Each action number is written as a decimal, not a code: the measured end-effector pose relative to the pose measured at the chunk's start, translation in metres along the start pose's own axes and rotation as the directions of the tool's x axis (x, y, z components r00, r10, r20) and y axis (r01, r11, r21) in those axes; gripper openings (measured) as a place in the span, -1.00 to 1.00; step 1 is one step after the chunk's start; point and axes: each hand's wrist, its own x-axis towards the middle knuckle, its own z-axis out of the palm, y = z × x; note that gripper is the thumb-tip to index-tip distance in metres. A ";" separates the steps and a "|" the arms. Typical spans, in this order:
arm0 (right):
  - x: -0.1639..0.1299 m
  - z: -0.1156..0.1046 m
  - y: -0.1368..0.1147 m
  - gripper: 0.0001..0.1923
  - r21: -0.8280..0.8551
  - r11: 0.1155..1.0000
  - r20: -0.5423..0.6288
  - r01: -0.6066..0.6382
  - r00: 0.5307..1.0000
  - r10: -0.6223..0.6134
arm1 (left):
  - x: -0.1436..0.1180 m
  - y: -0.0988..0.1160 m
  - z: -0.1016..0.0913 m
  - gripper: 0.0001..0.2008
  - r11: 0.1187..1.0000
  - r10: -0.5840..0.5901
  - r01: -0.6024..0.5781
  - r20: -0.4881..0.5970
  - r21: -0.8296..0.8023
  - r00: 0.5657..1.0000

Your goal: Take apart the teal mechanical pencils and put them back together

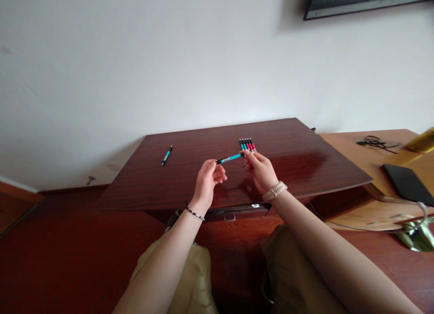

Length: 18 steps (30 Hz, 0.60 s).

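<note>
Between my two hands, above the dark red-brown table (pixel 190 183), a blue and black pen (pixel 231 158) is held nearly level. Its left end is pinched by my left hand (pixel 207 178), which has a beaded bracelet at the wrist. My right hand (pixel 260 169), with a pale watch band, grips the other end between thumb and fingers. Just behind my right hand lies a neat row of blue and red pens (pixel 247 144), side by side, their lower ends partly hidden by that hand. One more blue and black pen (pixel 167 155) lies alone at the table's left.
A lighter wooden desk (pixel 342 146) adjoins on the right, bearing a coiled black cable (pixel 375 142), a dark flat device (pixel 408 183) and a yellow object (pixel 422 141). A white wall (pixel 152 60) stands behind the table, with a screen (pixel 366 2) mounted upper right.
</note>
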 end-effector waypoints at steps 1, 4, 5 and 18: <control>-0.001 0.002 0.000 -0.54 0.022 0.999 0.020 -0.026 0.999 0.026 | 0.000 0.002 0.000 -0.69 0.996 -0.042 0.045 0.032 -0.078 0.999; -0.005 0.007 -0.001 -0.56 0.106 0.990 0.077 -0.094 0.993 0.086 | -0.001 0.009 0.001 -0.65 0.960 -0.118 0.146 0.128 -0.239 0.985; -0.007 0.009 -0.002 -0.56 0.132 0.985 0.090 -0.115 0.991 0.103 | -0.002 0.012 0.002 -0.65 0.953 -0.119 0.153 0.141 -0.263 0.983; -0.012 0.017 -0.001 -0.50 0.224 0.955 0.105 -0.194 0.979 0.174 | -0.009 0.012 0.010 -0.66 0.956 -0.058 0.095 0.138 -0.278 0.989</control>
